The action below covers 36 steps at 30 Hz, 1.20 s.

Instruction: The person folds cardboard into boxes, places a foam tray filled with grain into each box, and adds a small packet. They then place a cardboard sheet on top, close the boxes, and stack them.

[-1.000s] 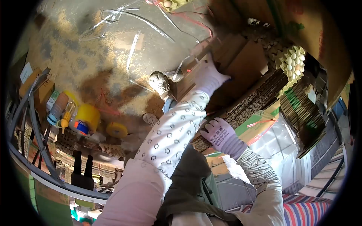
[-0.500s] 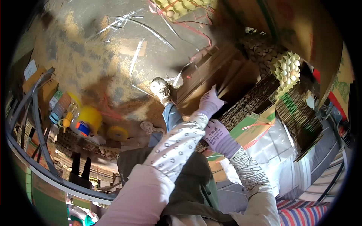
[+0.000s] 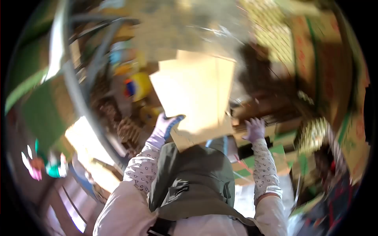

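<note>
Several flat sheets of plain cardboard [image 3: 197,94] are fanned out in front of my body, brightly lit. My left hand [image 3: 162,128], in a pale purple glove with a blue palm, grips them at their lower left edge, thumb on top. To the right of the sheets, my right hand [image 3: 255,129] in a matching glove holds nothing, its fingers spread. It is near a dark brown cardboard stack [image 3: 271,112], which is blurred by motion.
Yellowish egg trays [image 3: 271,31] lie at the upper right beside large cardboard boxes [image 3: 315,63]. A tray with eggs [image 3: 313,135] sits at the right. On the left are a curved metal rail [image 3: 78,90] and a yellow tape roll [image 3: 141,85].
The cardboard sheets are now up in front of me in my left hand. My right hand has come away with its fingers spread, and the view has turned and blurred.
</note>
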Tool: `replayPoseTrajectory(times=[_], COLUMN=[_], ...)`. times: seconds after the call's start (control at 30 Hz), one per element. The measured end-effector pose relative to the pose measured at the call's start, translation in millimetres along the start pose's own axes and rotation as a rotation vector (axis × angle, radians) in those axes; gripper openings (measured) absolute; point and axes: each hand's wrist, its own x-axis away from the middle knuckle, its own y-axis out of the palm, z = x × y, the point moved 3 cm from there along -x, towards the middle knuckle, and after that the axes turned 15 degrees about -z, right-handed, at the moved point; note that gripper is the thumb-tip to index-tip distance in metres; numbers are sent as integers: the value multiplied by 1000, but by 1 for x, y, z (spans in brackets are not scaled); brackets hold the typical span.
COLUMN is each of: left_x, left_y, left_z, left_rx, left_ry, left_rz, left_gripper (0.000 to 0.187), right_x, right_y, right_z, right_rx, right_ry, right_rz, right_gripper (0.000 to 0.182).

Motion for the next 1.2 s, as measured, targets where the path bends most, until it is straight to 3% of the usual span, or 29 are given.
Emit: replayPoseTrajectory(times=[0.03,0.07,0.13,0.17,0.2,0.27,0.3,0.37,0.4,0.43,0.5,0.53,0.6,0.63,0.67,0.7,0.73,0.8,0.83,0.87,0.93,0.97,1.0,1.03,1.07,1.13,1.17,1.2], left_x=[40,80,170,216,263,337,377,442,465,464,495,534,563,572,571,589,597,582,579,566,563,558,551,548,548,552,556,558], left_y=[-17,-32,-55,-67,-78,-95,-97,-110,-126,-168,-217,-238,-296,-335,-360,-352,-338,-296,-255,-220,-171,-167,-165,-163,-161,-161,-159,-154], left_z=[1,2,4,2,-5,-49,-58,-78,-112,-182,-224,-208,-230,-251,-269,-279,-292,-330,-322,-331,-341,-350,-362,-371,-375,-378,-379,-384], left_rx=[-7,-14,103,144,203,402,667,955,1051,814,163,-262,-241,493,1210,1513,1374,629,195,-139,-348,-397,-444,-490,-469,-441,-421,-411], left_ry=[32,66,125,45,-37,374,399,687,787,857,886,827,749,1011,1200,986,852,215,-84,-220,-390,-370,-356,-345,-317,-274,-280,-286], left_rz=[-5,6,54,93,112,295,360,505,607,811,1254,1468,1604,1442,1124,1020,1108,1341,1243,1074,861,921,982,1039,1032,1021,984,982], left_gripper=[29,30,30,35,40,47,50,49,49,51,56,60,69,73,77,79,103,110,114,118,116,114,113,111,111,112,113,113], right_x=[1,-11,2,0,25,51,62,41,41,49,66,72,75,74,72,83,89,98,101,128,152,158,166,170,144,127,155,140], right_y=[-1,8,10,29,7,-10,-17,5,-8,-15,-35,-49,-83,-95,-103,-118,-132,-156,-163,-169,-173,-173,-171,-168,-158,-138,-123,-110], right_z=[-4,-3,-16,-10,-34,-79,-101,-78,-101,-124,-161,-179,-223,-242,-258,-274,-292,-362,-393,-439,-525,-561,-606,-646,-674,-728,-752,-765], right_rx=[122,315,458,233,202,413,505,340,361,373,375,372,318,325,333,344,306,253,243,90,-20,-71,-171,-216,-537,-558,-390,192], right_ry=[75,145,201,99,-4,-21,-53,-491,-454,-408,-285,-215,-54,-109,-162,-216,-231,-313,-364,-509,-700,-846,-918,-929,-986,-850,-806,-981], right_rz=[-104,-274,-173,-19,-11,-316,-464,-271,-313,-357,-404,-406,-311,-194,-81,29,73,131,141,228,346,455,419,347,68,-288,-342,1], right_gripper=[92,89,55,59,65,60,59,59,59,60,59,59,57,54,52,50,51,52,52,45,41,41,43,48,56,63,66,67])
